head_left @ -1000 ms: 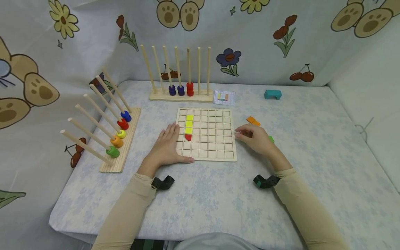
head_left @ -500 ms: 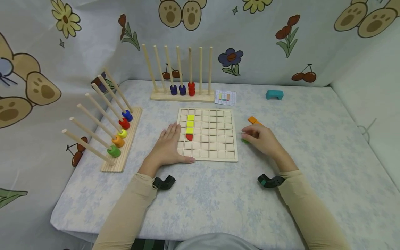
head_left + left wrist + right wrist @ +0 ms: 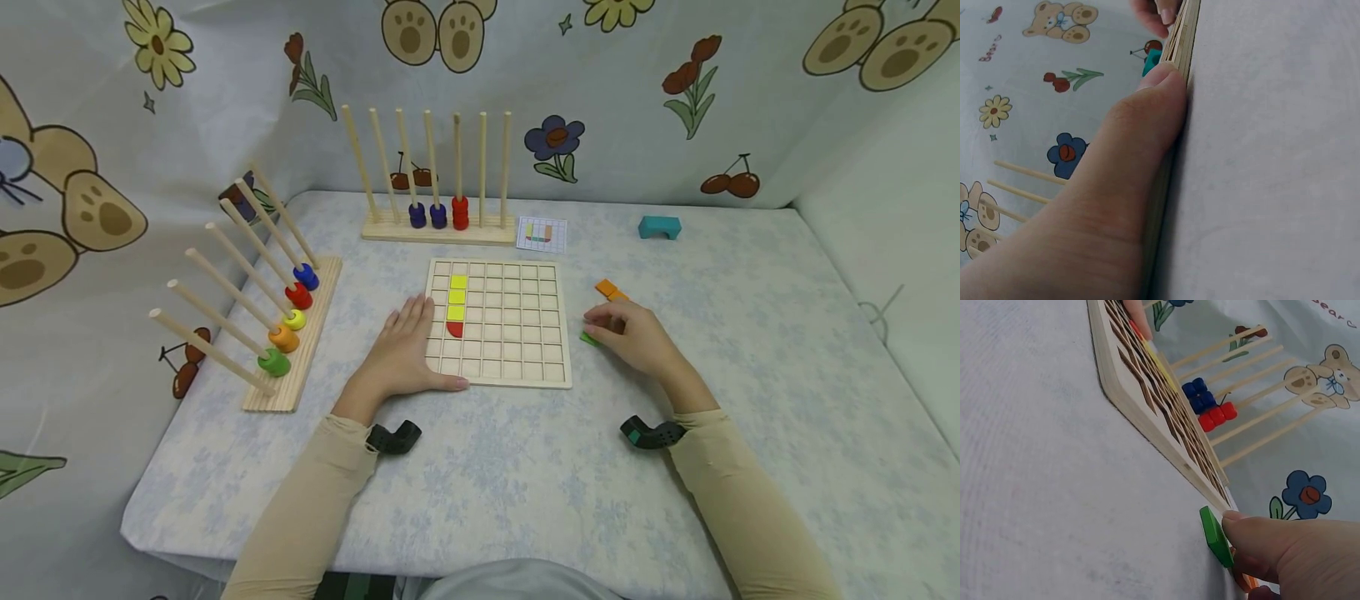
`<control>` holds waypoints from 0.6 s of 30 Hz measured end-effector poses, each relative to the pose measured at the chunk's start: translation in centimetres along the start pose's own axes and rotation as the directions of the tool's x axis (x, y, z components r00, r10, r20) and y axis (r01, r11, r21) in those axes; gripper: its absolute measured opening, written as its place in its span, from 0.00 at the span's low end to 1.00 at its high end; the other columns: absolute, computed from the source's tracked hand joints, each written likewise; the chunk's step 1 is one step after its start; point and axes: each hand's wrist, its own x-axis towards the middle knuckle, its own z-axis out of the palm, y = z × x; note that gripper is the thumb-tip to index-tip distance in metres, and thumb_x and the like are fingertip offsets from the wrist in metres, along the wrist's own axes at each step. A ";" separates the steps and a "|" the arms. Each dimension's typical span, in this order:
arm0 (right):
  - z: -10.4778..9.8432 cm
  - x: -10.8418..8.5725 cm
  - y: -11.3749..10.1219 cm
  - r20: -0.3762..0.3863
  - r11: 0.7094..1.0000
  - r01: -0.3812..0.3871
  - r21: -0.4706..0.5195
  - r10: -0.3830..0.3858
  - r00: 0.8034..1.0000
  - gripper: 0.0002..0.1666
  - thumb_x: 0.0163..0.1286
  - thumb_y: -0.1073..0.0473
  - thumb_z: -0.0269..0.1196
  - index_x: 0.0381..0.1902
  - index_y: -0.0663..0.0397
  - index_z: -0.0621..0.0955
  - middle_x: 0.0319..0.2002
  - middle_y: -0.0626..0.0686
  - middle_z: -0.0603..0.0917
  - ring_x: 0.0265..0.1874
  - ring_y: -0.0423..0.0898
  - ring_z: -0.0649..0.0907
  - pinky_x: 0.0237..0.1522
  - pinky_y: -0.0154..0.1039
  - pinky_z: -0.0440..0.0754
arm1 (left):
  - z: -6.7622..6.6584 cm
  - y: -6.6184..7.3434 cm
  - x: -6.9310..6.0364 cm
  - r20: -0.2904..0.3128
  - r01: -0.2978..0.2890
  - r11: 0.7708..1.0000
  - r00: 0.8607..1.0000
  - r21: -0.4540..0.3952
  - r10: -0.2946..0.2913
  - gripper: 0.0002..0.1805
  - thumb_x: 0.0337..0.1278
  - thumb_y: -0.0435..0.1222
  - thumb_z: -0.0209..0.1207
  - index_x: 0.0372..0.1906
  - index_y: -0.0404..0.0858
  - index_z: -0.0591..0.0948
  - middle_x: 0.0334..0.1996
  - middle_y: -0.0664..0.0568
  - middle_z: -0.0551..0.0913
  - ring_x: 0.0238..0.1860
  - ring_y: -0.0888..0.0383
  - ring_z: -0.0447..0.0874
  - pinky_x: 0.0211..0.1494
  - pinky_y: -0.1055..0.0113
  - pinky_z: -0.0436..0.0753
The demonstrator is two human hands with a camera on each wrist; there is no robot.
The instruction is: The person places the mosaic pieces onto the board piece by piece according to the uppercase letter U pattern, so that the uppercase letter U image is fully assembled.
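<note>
A wooden grid board [image 3: 517, 342] lies on the table; a column of yellow tiles [image 3: 457, 297] with a red rounded tile [image 3: 455, 330] below it sits in its left part. My left hand [image 3: 401, 354] rests at the board's left side, fingers extended, thumb [image 3: 1163, 94] along the front edge. Just right of the board, my right hand [image 3: 630, 337] pinches a green tile [image 3: 1215, 537] between thumb and fingers, partly hidden in the head view. Orange tiles [image 3: 607, 287] lie just beyond that hand.
Behind the board stands a wooden peg rack [image 3: 438, 233] with dark blue and red beads, a small pattern card [image 3: 542, 235] beside it. Another peg rack [image 3: 296, 367] with coloured beads is at left. A teal block [image 3: 659, 227] sits at the back right.
My right hand has drawn slightly right, away from the board's edge, and a green tile now shows at its fingertips. The left hand keeps its place on the board.
</note>
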 end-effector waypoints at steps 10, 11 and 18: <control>0.1 -0.2 0.2 0.005 0.999 0.030 -0.034 -0.030 1.000 0.14 0.70 0.52 0.65 0.48 0.53 0.86 0.39 0.51 0.83 0.32 0.46 0.73 0.33 0.36 0.71 | -0.1 0.0 0.0 -0.003 -0.009 1.000 1.000 0.002 0.009 0.85 0.19 0.87 0.53 0.80 0.39 0.35 0.81 0.47 0.32 0.82 0.51 0.27 0.82 0.50 0.36; 0.1 -0.2 0.2 0.005 0.999 0.035 -0.041 -0.035 0.999 0.14 0.70 0.51 0.65 0.48 0.53 0.86 0.39 0.51 0.83 0.32 0.46 0.73 0.33 0.36 0.71 | 0.0 0.0 0.0 -0.004 -0.009 1.000 1.000 0.003 0.009 0.85 0.19 0.87 0.53 0.80 0.39 0.35 0.81 0.47 0.32 0.82 0.51 0.27 0.82 0.51 0.36; -0.1 -0.3 0.2 0.029 0.998 0.046 -0.044 -0.045 0.999 0.16 0.70 0.50 0.66 0.50 0.52 0.86 0.38 0.50 0.81 0.31 0.46 0.72 0.32 0.36 0.70 | -0.1 0.0 0.0 -0.002 -0.007 1.000 1.000 0.004 0.007 0.85 0.19 0.86 0.54 0.80 0.39 0.35 0.81 0.46 0.32 0.82 0.51 0.27 0.82 0.50 0.36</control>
